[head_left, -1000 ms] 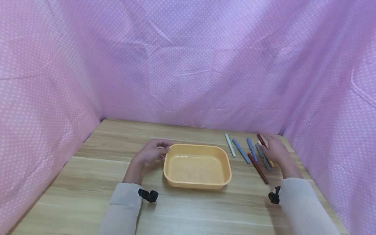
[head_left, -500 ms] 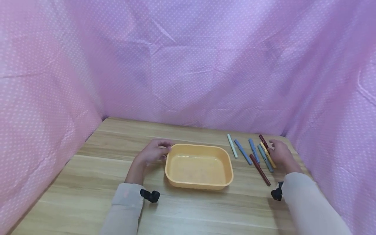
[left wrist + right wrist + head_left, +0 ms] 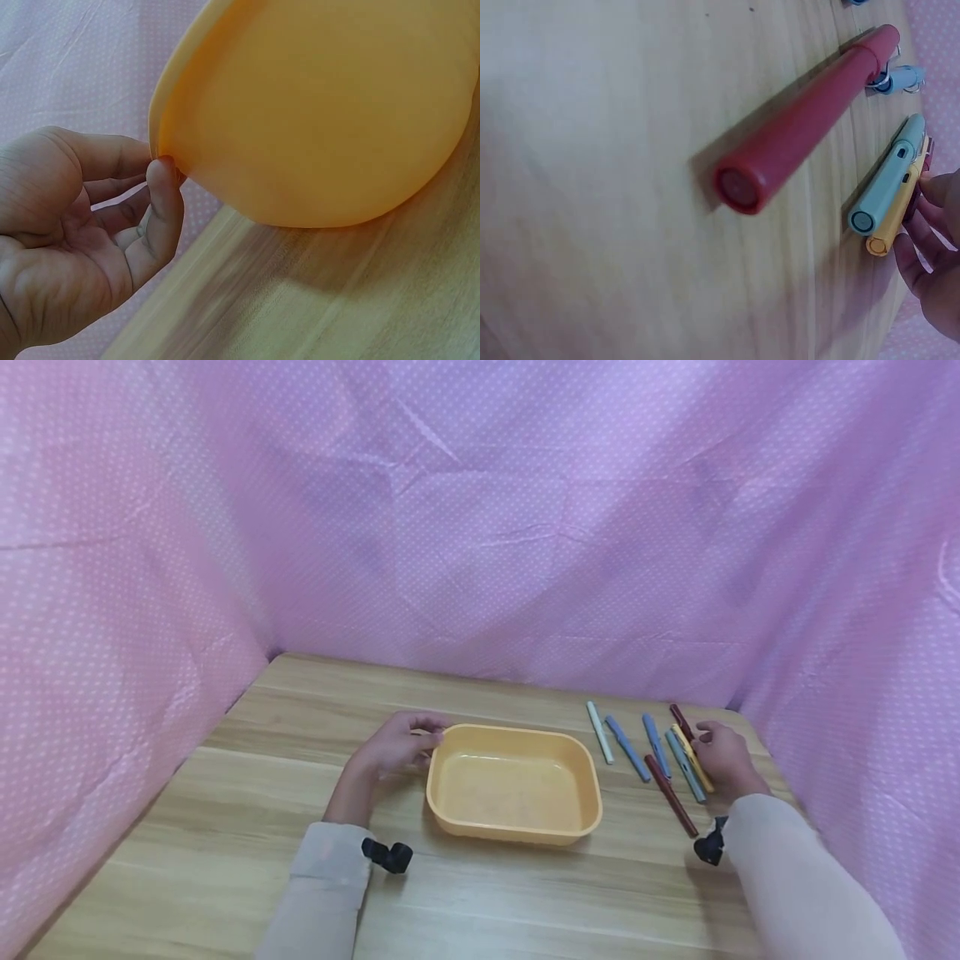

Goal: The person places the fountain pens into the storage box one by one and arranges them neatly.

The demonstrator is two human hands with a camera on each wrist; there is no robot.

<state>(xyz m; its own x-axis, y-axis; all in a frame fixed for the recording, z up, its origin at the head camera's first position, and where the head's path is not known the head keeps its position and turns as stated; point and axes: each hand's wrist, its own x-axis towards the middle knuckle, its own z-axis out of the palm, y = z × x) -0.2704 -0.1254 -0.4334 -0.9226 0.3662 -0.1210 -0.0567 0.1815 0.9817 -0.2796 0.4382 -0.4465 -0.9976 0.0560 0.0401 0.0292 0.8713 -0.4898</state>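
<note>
My left hand (image 3: 397,745) pinches the left rim of a yellow plastic box (image 3: 517,833), which rests on the table with nothing inside. In the left wrist view, thumb and forefinger meet at the box's rim (image 3: 155,112). At the right, my right hand (image 3: 726,757) lies beside a dark red pen (image 3: 681,720), fingertips close to its near end and loosely bent. Whether they touch it is hard to tell. Next to this pen lie a yellow pen (image 3: 891,225) and a grey-green pen (image 3: 885,184); a red pen (image 3: 802,124) is nearer to me.
Farther left lie two blue pens (image 3: 627,748) and a pale green pen (image 3: 599,732). The wooden table (image 3: 247,793) is backed and flanked by a pink dotted cloth (image 3: 487,527). Black wrist mounts (image 3: 387,856) sit at both cuffs.
My right hand has drawn back to the right from over the dark red and yellow pens, uncovering them. The left hand stays at the box rim. The head view has shifted slightly.
</note>
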